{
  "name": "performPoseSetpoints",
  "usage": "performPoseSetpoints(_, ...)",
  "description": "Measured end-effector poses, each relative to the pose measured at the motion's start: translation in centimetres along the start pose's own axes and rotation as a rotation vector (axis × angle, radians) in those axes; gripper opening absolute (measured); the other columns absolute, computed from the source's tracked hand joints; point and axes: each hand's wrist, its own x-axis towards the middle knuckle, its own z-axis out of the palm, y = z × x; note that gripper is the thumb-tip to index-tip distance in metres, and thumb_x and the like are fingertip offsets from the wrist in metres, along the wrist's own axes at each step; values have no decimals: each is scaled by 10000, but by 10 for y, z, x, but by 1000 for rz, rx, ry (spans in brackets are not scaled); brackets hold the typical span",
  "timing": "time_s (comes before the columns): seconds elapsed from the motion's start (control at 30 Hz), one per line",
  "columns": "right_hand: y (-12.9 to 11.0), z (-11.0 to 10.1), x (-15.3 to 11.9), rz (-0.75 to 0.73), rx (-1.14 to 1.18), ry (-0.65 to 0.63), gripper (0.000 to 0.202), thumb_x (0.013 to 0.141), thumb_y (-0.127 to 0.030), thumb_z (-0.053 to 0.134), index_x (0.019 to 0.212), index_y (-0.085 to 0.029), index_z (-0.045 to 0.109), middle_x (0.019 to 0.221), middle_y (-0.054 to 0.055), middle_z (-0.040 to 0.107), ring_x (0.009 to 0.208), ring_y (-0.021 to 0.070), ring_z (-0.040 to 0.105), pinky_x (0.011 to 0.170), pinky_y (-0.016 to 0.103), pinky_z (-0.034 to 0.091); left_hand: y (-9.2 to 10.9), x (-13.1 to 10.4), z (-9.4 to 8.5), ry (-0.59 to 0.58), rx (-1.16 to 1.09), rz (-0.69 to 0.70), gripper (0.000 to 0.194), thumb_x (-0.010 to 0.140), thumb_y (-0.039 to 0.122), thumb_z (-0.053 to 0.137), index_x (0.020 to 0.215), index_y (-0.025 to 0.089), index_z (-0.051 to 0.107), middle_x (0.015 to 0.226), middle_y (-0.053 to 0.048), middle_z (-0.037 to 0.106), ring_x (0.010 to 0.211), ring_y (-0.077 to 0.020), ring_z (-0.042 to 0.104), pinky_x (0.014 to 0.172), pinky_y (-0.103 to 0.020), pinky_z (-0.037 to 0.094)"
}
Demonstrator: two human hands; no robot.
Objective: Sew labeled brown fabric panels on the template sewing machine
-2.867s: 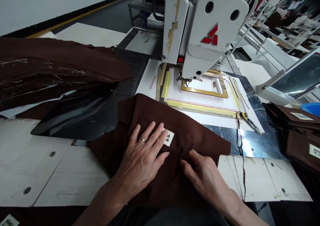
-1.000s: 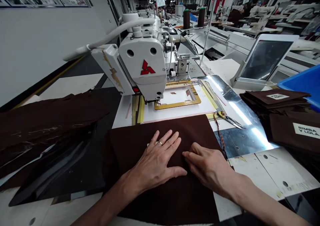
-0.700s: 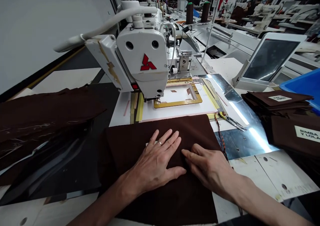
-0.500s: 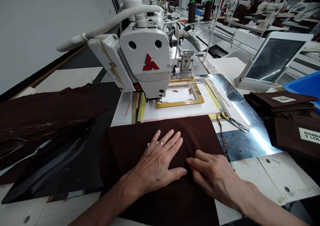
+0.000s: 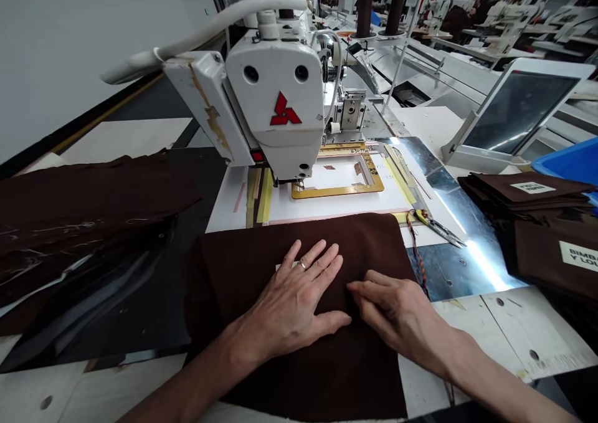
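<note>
A dark brown fabric panel (image 5: 299,373) lies in front of the sewing machine (image 5: 275,99), partly over the white work plate. My left hand (image 5: 299,298) rests flat on the panel, fingers spread. Beneath its fingers a small corner of a pale label (image 5: 281,266) peeks out; the rest is covered. Just to the right, my right hand (image 5: 395,308) is closed, with thumb and fingertips pinched together against the fabric. What those fingertips hold, if anything, is hidden. Beyond the panel, a gold rectangular frame (image 5: 339,192) sits under the machine head.
Yellow-handled thread snips (image 5: 436,227) and a twisted cord (image 5: 417,258) lie to the right. Brown labelled pieces (image 5: 537,242) are stacked at the far right, below a screen (image 5: 523,108) and blue bin (image 5: 567,161). More brown fabric (image 5: 93,192) lies on the left.
The view has shifted slightly. The panel's upper right edge now bulges a little and looks more rounded. Both hands keep nearly the same pose and place on the fabric.
</note>
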Motion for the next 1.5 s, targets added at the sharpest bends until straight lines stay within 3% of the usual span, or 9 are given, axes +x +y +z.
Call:
performPoseSetpoints(0.23, 3, 1, -2, -57, -3, -35, 195, 991, -174, 465, 891, -202, 631, 755, -17, 496, 581, 107, 462, 557, 267, 335, 0, 0, 0, -30, -12, -8, 822, 944, 642, 544, 1581, 187, 294, 1662, -68, 262, 1543, -303, 213, 1257, -588, 134)
performPoseSetpoints(0.4, 4, 2, 1, -32, -6, 28, 219, 1017, -193, 435, 1072, -201, 646, 817, 2, 534, 611, 113, 505, 574, 263, 354, 0, 0, 1, -28, -11, -12, 833, 934, 639, 564, 1583, 195, 291, 1666, -63, 251, 1546, -303, 200, 1260, -585, 119)
performPoseSetpoints(0.6, 1, -4, -3, -43, -9, -98, 199, 986, -163, 471, 846, -200, 608, 754, -11, 524, 611, 115, 503, 592, 265, 357, 0, 0, 0, -31, -12, -9, 843, 928, 645, 570, 1581, 187, 296, 1661, -77, 261, 1542, -308, 213, 1256, -587, 131)
performPoseSetpoints(0.73, 2, -6, -1, -2, -5, -55, 214, 1018, -196, 442, 1117, -204, 632, 845, 14, 588, 667, 135, 557, 624, 263, 401, 0, -1, 0, -11, -15, -4, 831, 928, 639, 576, 1576, 192, 310, 1655, -79, 283, 1538, -313, 225, 1257, -581, 136)
performPoseSetpoints(0.8, 2, -6, 1, -2, -38, -63, 235, 1013, -190, 452, 1161, -205, 633, 848, 17, 597, 664, 139, 564, 626, 266, 408, 1, -1, 1, -9, -12, -5, 829, 931, 640, 569, 1578, 195, 304, 1657, -76, 278, 1540, -310, 219, 1258, -582, 131)
performPoseSetpoints(1.03, -5, -8, -9, 26, -8, -107, 243, 1038, -234, 449, 834, -217, 580, 749, -17, 586, 615, 123, 525, 598, 255, 385, 0, -2, 2, 15, -18, 16, 825, 931, 631, 578, 1577, 195, 308, 1640, -85, 319, 1531, -307, 249, 1255, -569, 160)
performPoseSetpoints(1.13, 0, -5, -7, 36, -17, -75, 184, 1045, -281, 472, 911, -223, 584, 800, -18, 619, 674, 128, 577, 620, 259, 380, 0, -2, 1, 14, -19, 10, 828, 933, 637, 570, 1580, 195, 300, 1642, -85, 314, 1531, -306, 250, 1255, -568, 156)
performPoseSetpoints(1.37, 18, -1, 19, 22, -396, 17, 206, 1013, -313, 548, 838, -207, 522, 734, -21, 605, 561, 133, 546, 521, 301, 230, 2, 0, 1, 8, -3, 3, 821, 933, 619, 582, 1578, 189, 310, 1647, -95, 299, 1532, -317, 242, 1251, -578, 156)
performPoseSetpoints(1.5, 20, -9, 18, 17, -376, 38, 208, 1024, -321, 537, 850, -209, 519, 750, -21, 612, 606, 134, 573, 532, 289, 254, 1, 0, 2, 28, -15, 5, 832, 922, 620, 596, 1575, 188, 318, 1638, -102, 320, 1527, -325, 254, 1251, -576, 166)
